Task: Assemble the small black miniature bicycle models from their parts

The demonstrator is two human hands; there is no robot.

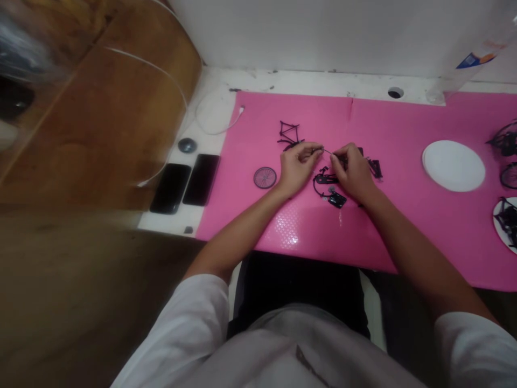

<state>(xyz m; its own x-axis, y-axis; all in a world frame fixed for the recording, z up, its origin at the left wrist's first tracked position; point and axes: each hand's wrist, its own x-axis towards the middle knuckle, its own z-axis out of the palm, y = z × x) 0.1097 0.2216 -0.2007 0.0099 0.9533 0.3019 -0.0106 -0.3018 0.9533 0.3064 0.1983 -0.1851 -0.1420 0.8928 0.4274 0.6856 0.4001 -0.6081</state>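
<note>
My left hand (298,166) and my right hand (354,171) are close together above the pink mat, both with fingers pinched. A thin dark rod-like part (327,151) spans the gap between their fingertips; its exact kind is too small to make out. Just beyond my left hand lies a small black model bicycle frame (289,130), partly covered by the fingers. A small spoked wheel (265,178) rests to the left. Below and between the hands are black bicycle parts (325,179) and a glossy black piece (336,200). More dark parts (375,168) lie beyond my right hand, partly hidden.
Two dark phones (201,179) and a round dark object (187,145) lie at the table's left side, near a white cable (220,132). On the right are a white disc (454,166) and a plate (499,229) with black parts. A clear bottle (468,70) stands behind.
</note>
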